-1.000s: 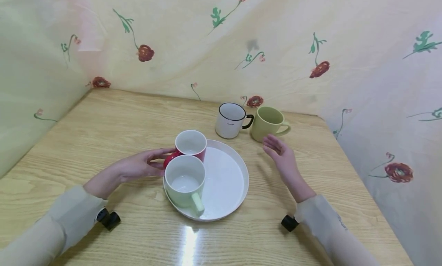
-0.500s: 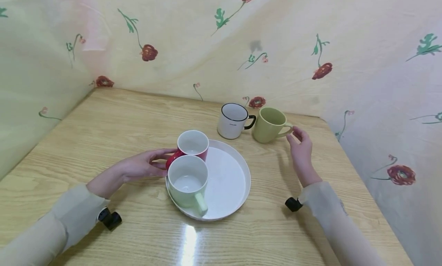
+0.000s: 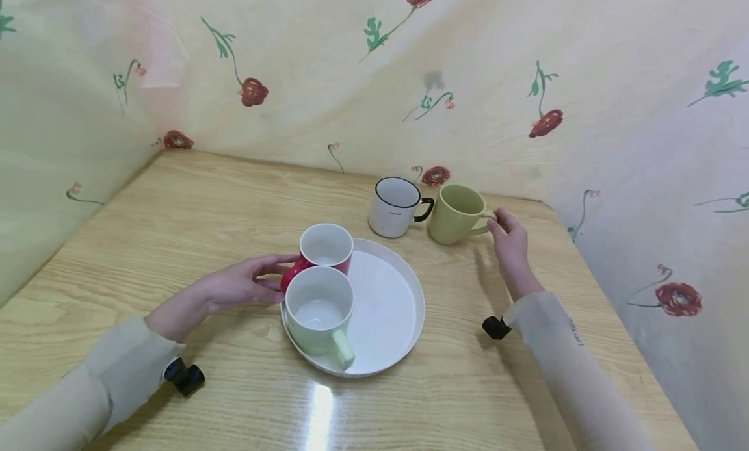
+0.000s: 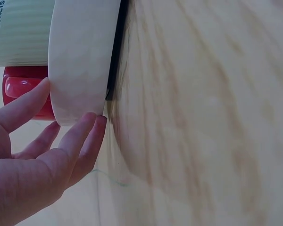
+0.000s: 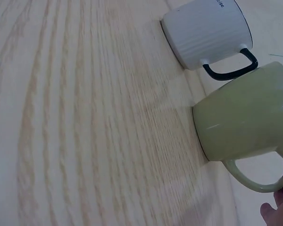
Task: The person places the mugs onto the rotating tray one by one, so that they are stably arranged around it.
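My left hand (image 3: 242, 283) is at the left side of a round white tray (image 3: 386, 301). In the left wrist view its fingertips touch the tray's outer wall (image 4: 82, 56), with the thumb up at the rim. Inside the tray stand a red mug (image 3: 342, 262) with a white interior and a pale green mug (image 3: 316, 337), side by side. My right hand (image 3: 512, 243) is at the handle of an olive-green mug (image 3: 447, 220) standing upright on the table. In the right wrist view, its fingertips (image 5: 279, 197) are right at the handle's outer curve, the thumb apart from it.
A white enamel mug (image 3: 389, 218) with a black rim stands left of the olive mug, its black handle close to it. The wooden table (image 3: 234, 197) meets a flower-patterned cloth (image 3: 304, 80) behind and at the sides. Bare tray floor shows right of the two mugs.
My right hand has moved rightward from in front of the olive mug to its handle. The left hand stays at the tray, and the mugs have not moved on the table.
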A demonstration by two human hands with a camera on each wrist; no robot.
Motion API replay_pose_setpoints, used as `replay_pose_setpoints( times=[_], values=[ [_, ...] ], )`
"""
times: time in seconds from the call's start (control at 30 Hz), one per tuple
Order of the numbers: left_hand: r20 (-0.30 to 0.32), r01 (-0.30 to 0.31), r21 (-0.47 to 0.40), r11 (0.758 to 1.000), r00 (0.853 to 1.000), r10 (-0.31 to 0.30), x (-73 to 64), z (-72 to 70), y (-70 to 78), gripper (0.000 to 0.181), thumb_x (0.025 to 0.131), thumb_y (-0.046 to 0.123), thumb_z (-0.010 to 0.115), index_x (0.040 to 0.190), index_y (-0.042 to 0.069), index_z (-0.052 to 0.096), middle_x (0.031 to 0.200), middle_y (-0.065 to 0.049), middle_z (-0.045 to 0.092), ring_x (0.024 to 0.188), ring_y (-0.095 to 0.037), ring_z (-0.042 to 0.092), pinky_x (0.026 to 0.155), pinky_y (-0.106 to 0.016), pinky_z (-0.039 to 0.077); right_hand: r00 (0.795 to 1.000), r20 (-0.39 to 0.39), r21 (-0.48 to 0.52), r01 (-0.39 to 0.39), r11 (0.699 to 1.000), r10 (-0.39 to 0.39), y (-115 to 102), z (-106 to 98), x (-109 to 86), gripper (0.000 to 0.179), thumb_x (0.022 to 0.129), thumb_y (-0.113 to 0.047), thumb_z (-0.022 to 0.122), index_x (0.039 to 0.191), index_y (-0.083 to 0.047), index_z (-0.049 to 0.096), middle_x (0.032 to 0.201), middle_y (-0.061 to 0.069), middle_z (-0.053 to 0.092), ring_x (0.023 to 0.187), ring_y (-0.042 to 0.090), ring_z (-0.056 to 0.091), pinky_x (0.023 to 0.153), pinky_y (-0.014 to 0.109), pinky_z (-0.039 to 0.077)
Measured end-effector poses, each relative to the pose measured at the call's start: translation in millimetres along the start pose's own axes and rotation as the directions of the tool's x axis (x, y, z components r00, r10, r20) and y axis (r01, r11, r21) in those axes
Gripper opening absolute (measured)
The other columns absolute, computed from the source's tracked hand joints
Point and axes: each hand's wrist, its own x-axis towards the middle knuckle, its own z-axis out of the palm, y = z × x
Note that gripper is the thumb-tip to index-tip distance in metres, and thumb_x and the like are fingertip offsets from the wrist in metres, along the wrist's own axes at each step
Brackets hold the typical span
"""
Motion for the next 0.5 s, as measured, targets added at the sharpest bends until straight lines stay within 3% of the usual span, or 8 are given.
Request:
replay_pose_setpoints(
  times=[0.13,0.23,0.33,0.5],
  values=[
    [-0.001,0.008,-0.019,1.000,1.000,-0.008,-1.0,-0.3,-1.9,0.078,0.088,-0.006,0.063,0.153,0.006,0.023,0.151,-0.030,0.025,0.132,-0.038,0.047,0.098,-0.032,0.053,0.999,-0.029,0.000,-0.017,1.000,0.017,-1.2,2.9,2.1,0.053,0.102,-0.022,0.047,0.150,-0.005,0.033,0.152,0.010,0.040,0.139,0.016,0.038,0.116,0.027,0.033],
    [0.001,0.012,-0.054,0.998,1.000,-0.012,-2.1,-0.6,-2.6,0.078,0.088,-0.006,0.063,0.153,0.006,0.023,0.152,-0.030,0.023,0.131,-0.034,0.049,0.099,-0.033,0.052,0.999,-0.050,-0.021,-0.016,1.000,0.015,-1.0,4.1,1.6,0.051,0.100,-0.022,0.051,0.146,-0.005,0.040,0.128,-0.002,0.054,0.120,0.006,0.047,0.103,0.017,0.039],
    [0.002,0.015,-0.077,0.997,1.000,-0.015,-3.1,-0.6,-2.8,0.079,0.087,-0.006,0.064,0.153,0.006,0.022,0.152,-0.030,0.022,0.130,-0.032,0.050,0.099,-0.033,0.052,0.998,-0.066,-0.042,0.015,0.999,-0.018,0.6,5.2,-0.1,0.046,0.099,-0.020,0.055,0.140,-0.002,0.048,0.101,-0.018,0.050,0.097,-0.004,0.045,0.084,0.009,0.040],
    [-0.002,0.027,-0.078,0.997,1.000,-0.027,-3.0,0.2,-2.2,0.081,0.087,-0.006,0.064,0.154,0.009,0.021,0.153,-0.029,0.022,0.132,-0.035,0.048,0.098,-0.031,0.052,0.995,-0.091,-0.058,0.040,0.998,-0.045,2.7,5.4,-3.8,0.042,0.097,-0.021,0.059,0.133,0.000,0.056,0.087,-0.024,0.053,0.084,-0.007,0.046,0.072,0.006,0.041]
  ],
)
